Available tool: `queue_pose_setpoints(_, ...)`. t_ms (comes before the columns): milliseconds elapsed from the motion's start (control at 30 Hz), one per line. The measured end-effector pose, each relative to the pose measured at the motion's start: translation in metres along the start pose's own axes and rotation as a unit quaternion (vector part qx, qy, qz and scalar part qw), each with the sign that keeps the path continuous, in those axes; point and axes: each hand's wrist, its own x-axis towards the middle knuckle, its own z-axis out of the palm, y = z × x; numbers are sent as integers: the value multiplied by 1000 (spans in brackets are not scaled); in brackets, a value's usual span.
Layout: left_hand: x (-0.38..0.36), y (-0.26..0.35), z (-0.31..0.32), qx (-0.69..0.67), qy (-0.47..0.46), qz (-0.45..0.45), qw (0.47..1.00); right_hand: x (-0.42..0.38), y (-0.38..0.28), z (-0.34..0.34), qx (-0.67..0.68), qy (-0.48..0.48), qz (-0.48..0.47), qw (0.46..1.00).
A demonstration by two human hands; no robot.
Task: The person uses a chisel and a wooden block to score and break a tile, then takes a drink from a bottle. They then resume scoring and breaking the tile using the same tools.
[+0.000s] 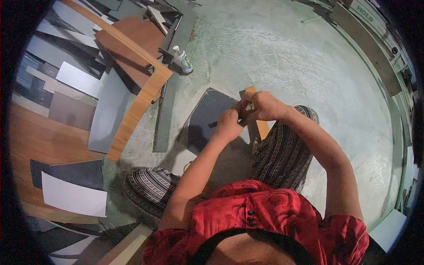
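My left hand (229, 125) and my right hand (268, 106) come together over a dark grey board (205, 119) lying on the floor in front of me. The fingers of both are closed, bent inward at a small dark piece between them; I cannot tell what it is. A whitish bit (250, 107) shows at my right fingertips. Below my right hand lie a dark narrow strip (253, 132) and an orange-brown wood strip (263, 129), side by side near my right knee.
A labelled bottle with a white cap (183, 61) stands on the floor ahead. To the left are stacked panels, a brown board (132, 48), an angled wood edge strip (137, 115) and a white sheet (73, 196). A long board (369, 48) runs along the right side.
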Motion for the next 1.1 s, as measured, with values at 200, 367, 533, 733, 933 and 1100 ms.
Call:
queue_pose_setpoints(200, 12, -38, -33, -129, 110, -67, 983, -14, 15, -12, 247, 72, 137, 957)
queue_pose_setpoints(367, 10, -89, -53, -220, 218, -94, 946, -33, 70, 24, 125, 9, 301, 945)
queue_pose_setpoints(533, 4, -115, -42, -315, 288, -141, 893, -63, 135, 63, -20, -80, 400, 913)
queue_pose_setpoints(733, 0, -134, -17, -291, 305, -158, 893, -74, 188, 169, 11, 10, 509, 861)
queue_pose_setpoints(933, -7, -147, -8, -289, 297, -160, 896, -79, 140, 208, 44, 93, 542, 834)
queue_pose_setpoints(1100, -8, -173, 3, -307, 279, -146, 898, -74, 143, 201, 90, 38, 549, 830)
